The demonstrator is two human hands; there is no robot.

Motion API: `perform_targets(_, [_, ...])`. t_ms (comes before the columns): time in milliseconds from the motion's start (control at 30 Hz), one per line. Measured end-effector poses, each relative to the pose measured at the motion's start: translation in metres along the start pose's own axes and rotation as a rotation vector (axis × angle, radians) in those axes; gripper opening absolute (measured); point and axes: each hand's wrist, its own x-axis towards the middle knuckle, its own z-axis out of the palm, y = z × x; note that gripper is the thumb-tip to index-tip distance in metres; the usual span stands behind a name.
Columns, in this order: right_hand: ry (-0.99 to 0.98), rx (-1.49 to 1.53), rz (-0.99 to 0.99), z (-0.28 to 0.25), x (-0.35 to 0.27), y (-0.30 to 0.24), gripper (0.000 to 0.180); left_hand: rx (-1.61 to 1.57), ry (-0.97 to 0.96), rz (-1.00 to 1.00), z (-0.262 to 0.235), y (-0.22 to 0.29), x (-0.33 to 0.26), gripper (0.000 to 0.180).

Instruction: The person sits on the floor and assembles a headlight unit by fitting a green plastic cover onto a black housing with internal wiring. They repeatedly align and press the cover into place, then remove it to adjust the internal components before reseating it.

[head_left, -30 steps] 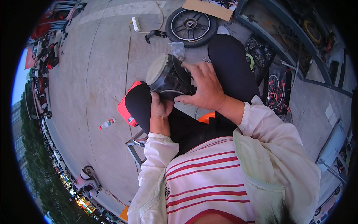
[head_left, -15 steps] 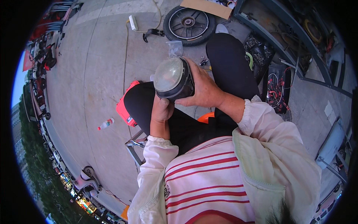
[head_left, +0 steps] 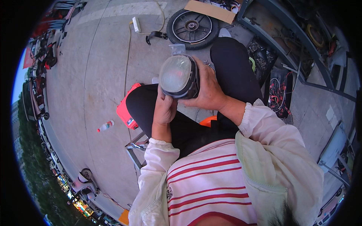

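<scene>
Between my two hands I hold a round headlight [head_left: 175, 74] with a cloudy clear lens and a black housing, lifted over my lap. The lens is turned up and to the left. My right hand [head_left: 208, 83] wraps the housing from the right side, thumb underneath and fingers along the far edge. Against the lower left side of the housing, my left hand [head_left: 164, 108] is closed, its fingertips partly hidden behind the lamp. Behind the headlight, on the ground, lies a clear plastic bag [head_left: 178, 49].
A spoked wheel with tyre [head_left: 193, 27] lies ahead beside a cardboard piece [head_left: 209, 11]. A white power strip [head_left: 136, 24] and cable lie left of it. A red case [head_left: 123, 112] stands by my left knee, a bottle [head_left: 105, 126] farther left. Tangled wires [head_left: 278, 92] and a metal frame [head_left: 294, 45] are right.
The headlight has shifted slightly to the right and tilted a little, its lens turning more toward me. Both hands keep their hold on it.
</scene>
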Motion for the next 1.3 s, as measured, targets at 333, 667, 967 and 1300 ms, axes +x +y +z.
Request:
perform_targets(333, [-0.093,-0.016,0.123,0.018,-0.013,0.002,0.126,0.386,0.257,0.042,0.01,-0.01,-0.003,0.119])
perform_targets(667, [-0.319,1.076,0.527,0.007,-0.001,0.017,0.063,0.868,0.36,0.312,0.011,-0.002,-0.021,0.112])
perform_targets(967, [-0.326,1.197,0.731,0.01,-0.005,0.014,0.065,1.336,0.291,0.557,0.019,-0.001,-0.031,0.115])
perform_targets(1300, [-0.315,1.415,0.887,0.008,-0.003,0.015,0.07,1.487,0.301,0.78,0.027,-0.004,-0.037,0.12])
